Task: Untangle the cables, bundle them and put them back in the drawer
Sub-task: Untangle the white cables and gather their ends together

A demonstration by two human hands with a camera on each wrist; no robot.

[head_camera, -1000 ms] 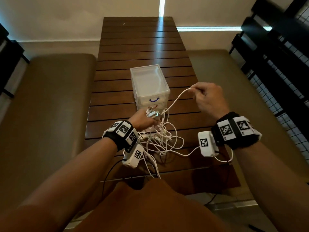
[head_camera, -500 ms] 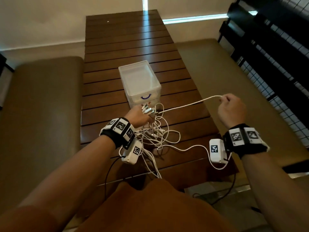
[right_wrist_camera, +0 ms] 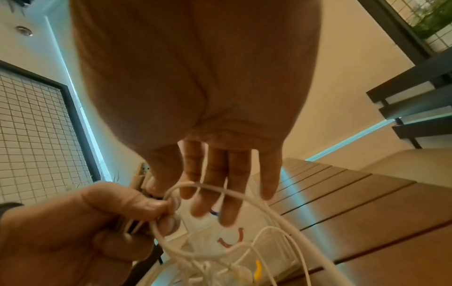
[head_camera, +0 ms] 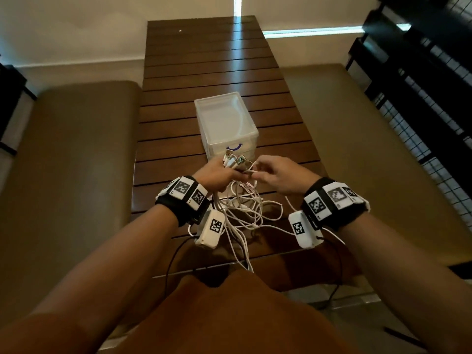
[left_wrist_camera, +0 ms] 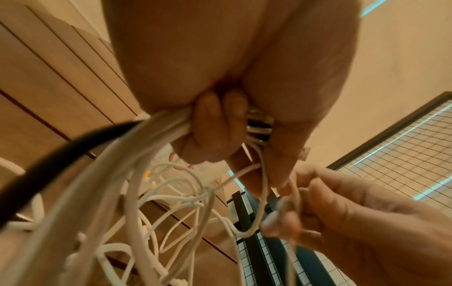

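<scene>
A tangle of white cables [head_camera: 245, 210] lies on the wooden slat table [head_camera: 204, 60] in front of a clear plastic drawer box [head_camera: 224, 123]. My left hand [head_camera: 217, 175] grips a bunch of cable ends, and their metal connectors [head_camera: 233, 159] stick up from the fist. In the left wrist view the curled fingers [left_wrist_camera: 215, 125] clamp the strands [left_wrist_camera: 146, 154]. My right hand [head_camera: 275, 172] meets the left hand and pinches one thin white cable [right_wrist_camera: 220, 190] between thumb and forefinger. That cable loops across its other, straighter fingers.
Padded benches flank the table on the left [head_camera: 71, 162] and the right [head_camera: 357, 136]. A black metal rack with wire mesh [head_camera: 421, 72] stands at the far right. Some cable strands hang over the table's near edge [head_camera: 242, 261].
The right hand had drawn one cable taut out to the right; it has now come back to the left hand and the cable hangs slack. The left hand has kept its grip.
</scene>
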